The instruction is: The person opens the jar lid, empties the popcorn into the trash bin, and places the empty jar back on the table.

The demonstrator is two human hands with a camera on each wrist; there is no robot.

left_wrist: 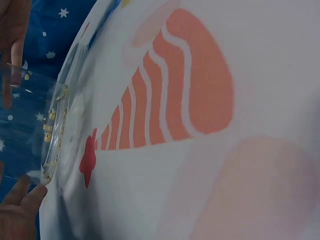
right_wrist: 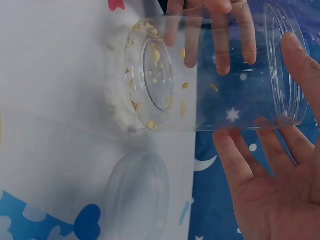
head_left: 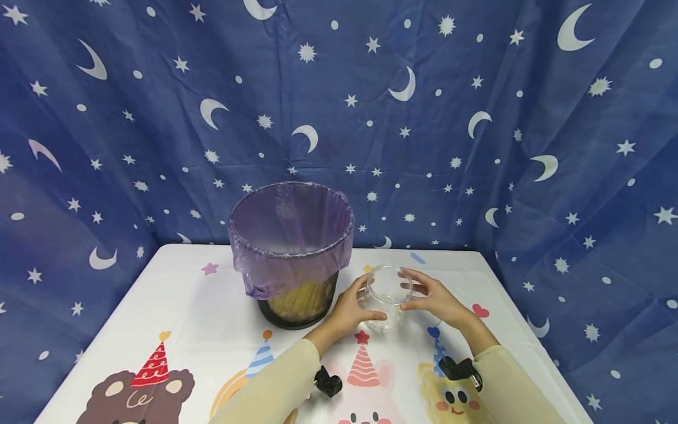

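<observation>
A clear plastic jar stands upright between both hands, its open mouth facing up. Yellowish crumbs cling around its bottom and a few speck the wall. The left hand curls round the jar's near left side. From the right, the right hand grips it, thumb at the front and fingers behind; in the right wrist view its fingers lie along the wall near the rim. Whether the base touches the table cannot be told. Beside the jar, a translucent round lid lies on the tablecloth.
To the left of the hands stands a mesh bin lined with a purple bag, its mouth open. A white tablecloth printed with party animals covers the table. Behind hangs a blue curtain with moons and stars.
</observation>
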